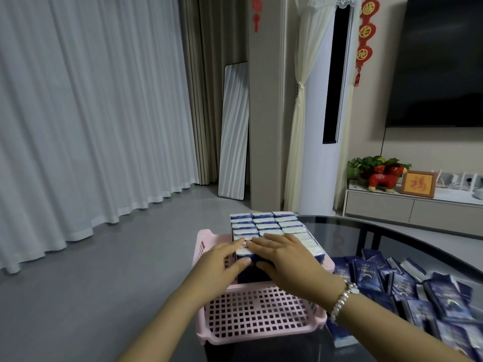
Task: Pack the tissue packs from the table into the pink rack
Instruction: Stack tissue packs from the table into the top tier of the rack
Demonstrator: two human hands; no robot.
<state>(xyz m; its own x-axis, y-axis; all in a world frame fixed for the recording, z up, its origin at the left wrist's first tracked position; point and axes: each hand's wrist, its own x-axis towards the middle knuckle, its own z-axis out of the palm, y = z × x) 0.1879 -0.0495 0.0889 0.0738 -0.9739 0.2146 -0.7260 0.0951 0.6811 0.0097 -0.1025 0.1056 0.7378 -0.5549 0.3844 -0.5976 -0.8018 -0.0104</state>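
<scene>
A dark glass table (pixel 347 231) filled the lower right, and at its left edge sat the pink rack (pixel 257 317), its near half showing bare grid floor. The far half held the packed block (pixel 266 224) of tissue packs, standing on end in three tight rows and rising above the rack's walls. To the right, on the table, lay the loose packs (pixel 407 286), a jumbled heap just beside the rack, so much of the job remained.

Both hands pressed on the near end of the block. The left hand (pixel 222 265) lay with fingers nearly straight over the top edge and its thumb against the front face; the right hand (pixel 285 259), a bead bracelet (pixel 341 300) at its wrist, was spread flat on top with its thumb tucked down the front. Neither appeared to grasp a single pack; they seemed to be squaring the last row.

The risk, as I judged it, was that the tall front row had nothing behind it on the near side. Released carelessly, or pushed unevenly, those packs could topple forward onto the bare floor of the rack.
</scene>
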